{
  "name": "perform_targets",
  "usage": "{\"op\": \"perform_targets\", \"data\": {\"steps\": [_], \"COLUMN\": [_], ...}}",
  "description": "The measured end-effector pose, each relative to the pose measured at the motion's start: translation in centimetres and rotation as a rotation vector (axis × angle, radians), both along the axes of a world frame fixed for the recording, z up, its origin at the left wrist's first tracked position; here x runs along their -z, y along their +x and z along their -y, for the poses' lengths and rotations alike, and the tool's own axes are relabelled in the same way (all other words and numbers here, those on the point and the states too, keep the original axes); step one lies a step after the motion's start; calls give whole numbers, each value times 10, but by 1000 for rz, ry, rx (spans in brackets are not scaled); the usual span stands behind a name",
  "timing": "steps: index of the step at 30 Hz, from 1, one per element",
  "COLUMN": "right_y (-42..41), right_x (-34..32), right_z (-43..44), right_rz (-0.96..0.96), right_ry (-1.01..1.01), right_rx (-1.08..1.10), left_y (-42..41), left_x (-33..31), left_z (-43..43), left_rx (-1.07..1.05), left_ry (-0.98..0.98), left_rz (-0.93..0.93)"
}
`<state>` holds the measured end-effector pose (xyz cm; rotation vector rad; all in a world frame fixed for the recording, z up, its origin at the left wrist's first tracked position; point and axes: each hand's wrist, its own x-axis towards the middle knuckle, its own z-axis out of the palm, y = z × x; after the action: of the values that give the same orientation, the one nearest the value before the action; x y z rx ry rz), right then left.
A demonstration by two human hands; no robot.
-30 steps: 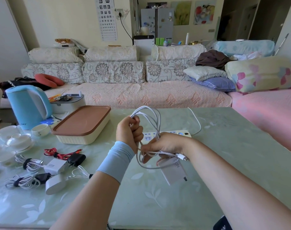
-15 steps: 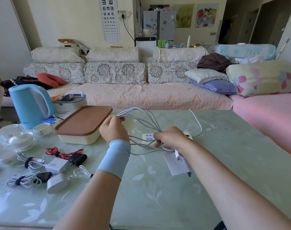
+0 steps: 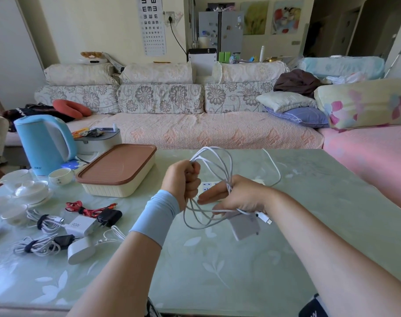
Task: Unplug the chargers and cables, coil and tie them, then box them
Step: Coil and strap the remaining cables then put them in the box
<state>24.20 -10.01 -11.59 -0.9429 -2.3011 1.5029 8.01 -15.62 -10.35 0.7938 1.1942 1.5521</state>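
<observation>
Since half a second back, both hands have drawn closer together and the white loops stand upright again instead of stretched flat between them.

Green glass table point(image 3: 252, 282) fills the near view, sofa point(image 3: 195, 129) behind it. On the table's left, a lidded box point(image 3: 117, 170) with a brown lid, shut; a blue kettle point(image 3: 44, 143) beyond it, white tea bowls point(image 3: 30, 188) beside that.

Near left edge: three bundles already tied — a red cable with black plug point(image 3: 96, 211), a white charger marked 90W point(image 3: 80, 226) with its coiled lead, and a rounded white charger point(image 3: 80, 250) with a banded coil just beside it.

Left hand point(image 3: 183, 181), blue wristband below it, is a closed fist around the top of the white cable point(image 3: 217, 161), loops rising above the knuckles and hanging below. Right hand point(image 3: 238, 195) pinches the same loops where they cross, forefinger extended, other fingers curled on the strands. Cable's white plug end point(image 3: 264, 218) sticks out past the right wrist. A white charger block point(image 3: 245, 227) lies under the right hand; whether it hangs or rests on the glass, cannot tell. Power strip point(image 3: 206, 186) is mostly hidden behind the hands.
</observation>
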Motion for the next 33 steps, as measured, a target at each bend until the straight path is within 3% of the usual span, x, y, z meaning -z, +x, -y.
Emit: {"op": "perform_targets", "data": {"steps": [6,11,15,19,22,24,28,33], "right_y": [-16,-27,-23,-25,-17,-7,2,-12], "right_x": [-10,-7,-9,-6,-2,2,5,6], "right_z": [20,32,25,11,-4,-13,-20,-6], "right_rz": [20,188,59,-82,-54,10,6,-8], "right_ry": [-167,-6,-53,43,154,211,86,-199], "right_rx": [21,-29,56,406,626,648,526,208], "left_y": [-5,-7,-22,-30,-37,-43,-46,-14], "left_x": [0,2,2,-2,0,2,8,3], "left_z": [1,2,1,4,3,5,15,14], "left_rx": [-193,-228,-218,-224,-288,-198,144,213], "left_ry": [129,147,148,133,168,106,-95,-12], "left_rz": [298,479,595,364,-142,-342,-294,-62]}}
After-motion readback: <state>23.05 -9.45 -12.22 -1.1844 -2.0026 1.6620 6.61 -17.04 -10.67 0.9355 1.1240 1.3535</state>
